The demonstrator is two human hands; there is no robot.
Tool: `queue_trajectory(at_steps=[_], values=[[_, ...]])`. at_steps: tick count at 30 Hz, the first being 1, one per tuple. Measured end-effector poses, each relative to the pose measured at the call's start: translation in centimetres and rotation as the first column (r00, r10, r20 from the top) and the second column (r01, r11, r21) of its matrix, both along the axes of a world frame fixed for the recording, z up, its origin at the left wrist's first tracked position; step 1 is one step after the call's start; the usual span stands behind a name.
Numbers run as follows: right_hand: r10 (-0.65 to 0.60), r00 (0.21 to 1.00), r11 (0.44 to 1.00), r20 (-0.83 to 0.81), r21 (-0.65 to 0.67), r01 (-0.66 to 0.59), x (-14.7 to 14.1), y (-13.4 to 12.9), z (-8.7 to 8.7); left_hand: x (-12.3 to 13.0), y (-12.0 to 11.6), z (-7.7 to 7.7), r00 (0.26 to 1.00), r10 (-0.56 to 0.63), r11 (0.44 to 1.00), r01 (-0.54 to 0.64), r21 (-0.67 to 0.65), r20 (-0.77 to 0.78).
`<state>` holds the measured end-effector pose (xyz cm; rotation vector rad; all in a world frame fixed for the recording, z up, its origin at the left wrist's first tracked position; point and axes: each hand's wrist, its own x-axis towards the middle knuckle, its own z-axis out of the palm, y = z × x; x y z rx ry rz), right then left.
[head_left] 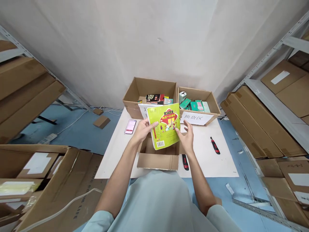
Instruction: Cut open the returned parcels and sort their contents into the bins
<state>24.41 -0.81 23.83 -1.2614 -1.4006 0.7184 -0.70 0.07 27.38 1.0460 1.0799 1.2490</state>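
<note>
A bright green book (164, 129) with a red and yellow cover picture and a barcode is held up in front of me, slightly tilted. My left hand (143, 129) is closed on its left edge, thumb across the cover. At the lower right edge, the thumb of my right hand (187, 137) rests on the cover, while its index finger curves beside the book. Below the book stands a small cardboard box (158, 161) with its flaps folded out; the book hides part of its inside.
Behind stand two labelled cartons, a left one (131, 106) and a right one (213, 108), holding small packages. A phone (130, 126), a red-black box cutter (214, 145) and another cutter (185, 162) lie on the white table (116, 158). Shelves with boxes flank both sides.
</note>
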Motion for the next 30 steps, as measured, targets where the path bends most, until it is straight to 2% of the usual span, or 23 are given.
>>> queue_trajectory(at_steps=[2, 4, 7, 10, 13, 15, 17, 19, 21, 23, 26, 28, 30], values=[[0.074, 0.992, 0.996, 0.105, 0.032, -0.078, -0.9, -1.3, 0.0, 1.1, -0.1, -0.3, 0.998, 0.065, 0.998, -0.065, 0.021, -0.026], [0.164, 0.969, 0.986, 0.185, 0.004, -0.168, -2.4, -2.7, -0.2, 2.6, -0.5, -0.5, 0.989, 0.132, 0.99, -0.129, 0.049, -0.065], [0.184, 0.933, 0.983, 0.309, -0.046, -0.178, -4.7, -4.1, -1.1, 5.4, -1.6, -0.6, 0.966, 0.188, 0.981, -0.176, 0.083, -0.178], [0.149, 0.931, 0.989, 0.333, -0.068, -0.133, -5.4, -4.3, -2.7, 7.5, -2.9, -0.4, 0.907, 0.173, 0.984, -0.146, 0.098, -0.384], [0.125, 0.961, 0.984, 0.248, -0.151, -0.089, -4.5, -4.0, -4.1, 8.3, -3.5, -0.2, 0.824, 0.095, 0.991, -0.022, 0.135, -0.559], [0.112, 0.986, 0.972, 0.124, -0.221, -0.082, -3.5, -3.8, -4.5, 8.2, -3.3, -0.4, 0.772, 0.046, 0.984, 0.075, 0.162, -0.634], [0.139, 0.988, 0.954, -0.065, -0.26, -0.151, -2.6, -3.9, -4.4, 7.7, -2.8, -1.1, 0.729, 0.031, 0.976, 0.125, 0.177, -0.684], [0.201, 0.947, 0.92, -0.25, -0.285, -0.27, -1.6, -4.3, -4.1, 6.9, -2.3, -1.9, 0.717, 0.022, 0.976, 0.137, 0.172, -0.697], [0.226, 0.902, 0.88, -0.368, -0.321, -0.352, -0.6, -4.8, -3.7, 5.9, -2.1, -2.9, 0.738, 0.01, 0.979, 0.13, 0.157, -0.675], [0.194, 0.886, 0.871, -0.421, -0.342, -0.353, 0.6, -5.3, -3.4, 4.6, -2.0, -3.8, 0.736, 0.052, 0.984, 0.078, 0.161, -0.675], [0.112, 0.904, 0.908, -0.413, -0.328, -0.263, 2.7, -5.6, -2.9, 2.7, -1.9, -5.5, 0.651, 0.155, 0.987, -0.065, 0.148, -0.743], [0.078, 0.925, 0.928, -0.372, -0.313, -0.204, 3.9, -5.5, -2.4, 1.8, -1.8, -7.0, 0.595, 0.147, 0.987, -0.135, 0.083, -0.79], [0.061, 0.937, 0.939, -0.345, -0.298, -0.171, 5.0, -5.3, -1.9, 1.5, -1.6, -8.6, 0.598, 0.074, 0.989, -0.149, -0.02, -0.798]])
